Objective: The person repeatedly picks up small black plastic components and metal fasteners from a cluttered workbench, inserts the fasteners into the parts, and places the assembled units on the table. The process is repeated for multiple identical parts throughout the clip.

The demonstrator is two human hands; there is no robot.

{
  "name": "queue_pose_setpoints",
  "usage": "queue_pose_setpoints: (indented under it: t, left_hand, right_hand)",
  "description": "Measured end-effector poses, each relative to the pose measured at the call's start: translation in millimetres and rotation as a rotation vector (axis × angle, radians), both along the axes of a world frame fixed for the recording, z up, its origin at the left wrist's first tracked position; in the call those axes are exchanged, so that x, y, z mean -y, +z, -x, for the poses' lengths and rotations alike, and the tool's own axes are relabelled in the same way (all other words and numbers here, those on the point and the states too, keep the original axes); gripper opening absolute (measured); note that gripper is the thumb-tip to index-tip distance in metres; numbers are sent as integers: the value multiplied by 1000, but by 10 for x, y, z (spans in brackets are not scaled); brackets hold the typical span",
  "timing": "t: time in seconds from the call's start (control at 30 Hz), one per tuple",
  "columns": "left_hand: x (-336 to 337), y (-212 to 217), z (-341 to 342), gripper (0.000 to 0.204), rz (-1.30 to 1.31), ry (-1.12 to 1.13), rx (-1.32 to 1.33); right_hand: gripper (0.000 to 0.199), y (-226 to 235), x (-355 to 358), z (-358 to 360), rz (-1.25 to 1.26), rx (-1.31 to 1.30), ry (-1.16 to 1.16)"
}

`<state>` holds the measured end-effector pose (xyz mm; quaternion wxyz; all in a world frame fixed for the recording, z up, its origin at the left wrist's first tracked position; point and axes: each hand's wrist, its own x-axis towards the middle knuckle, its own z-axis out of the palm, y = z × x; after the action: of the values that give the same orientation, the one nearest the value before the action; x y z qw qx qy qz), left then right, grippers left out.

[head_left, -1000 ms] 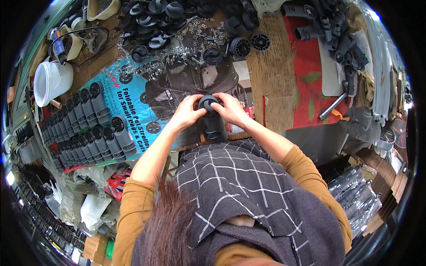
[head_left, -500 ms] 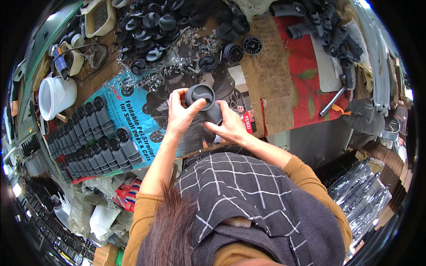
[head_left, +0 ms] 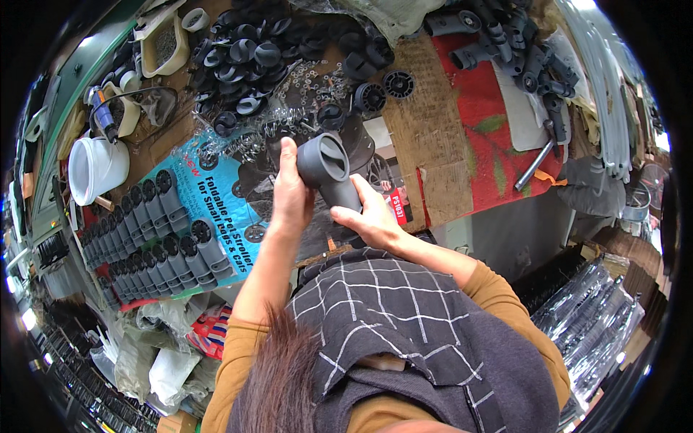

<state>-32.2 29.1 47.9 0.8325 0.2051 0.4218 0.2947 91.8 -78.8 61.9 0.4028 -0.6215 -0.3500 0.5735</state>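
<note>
A dark grey plastic joint housing with a round head and a ridged twist knob is held up between my hands, over the near part of the bench. My right hand grips its lower tube, thumb in front and fingers along the far side. My left hand cups the left side of the round head. Its thumb points up beside the rim, off the knob, while the housing hides the other fingers. Just beyond lie loose springs and a single dark knob.
Grey housings stand in two rows on the left, by a white bucket. Black knobs are heaped at the back, near scattered small metal parts. A hammer lies right, below piled dark joints.
My left thumb has come off the knob and now points up beside the head. The housing has tilted so the knob faces more to the right. My right hand keeps its grip.
</note>
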Motion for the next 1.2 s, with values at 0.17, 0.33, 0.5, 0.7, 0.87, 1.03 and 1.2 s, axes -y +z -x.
queue_pose_setpoints:
  t: [0.17,0.33,0.5,0.7,0.87,1.03,1.2]
  left_hand:
    - [69,-20,-128,51,-236,181,-156]
    - [147,-26,-123,52,-306,62,-173]
    - [208,-43,-198,51,-445,21,-176]
    - [164,-76,-332,50,-417,66,-108]
    - [105,-113,-566,49,20,-27,20]
    - [144,-339,-809,69,68,-340,-120]
    - [109,-582,-579,51,-96,-365,-250]
  right_hand:
    - [60,70,-100,-15,-22,36,-57]
    - [38,49,-368,-302,-523,901,6]
    - [36,42,-386,-310,-504,919,16]
    - [54,133,-212,-372,-222,525,-139]
    - [69,74,71,-282,-131,379,-78]
    - [63,-373,382,-701,-19,590,-412]
    - [83,-852,663,-1370,421,868,-455]
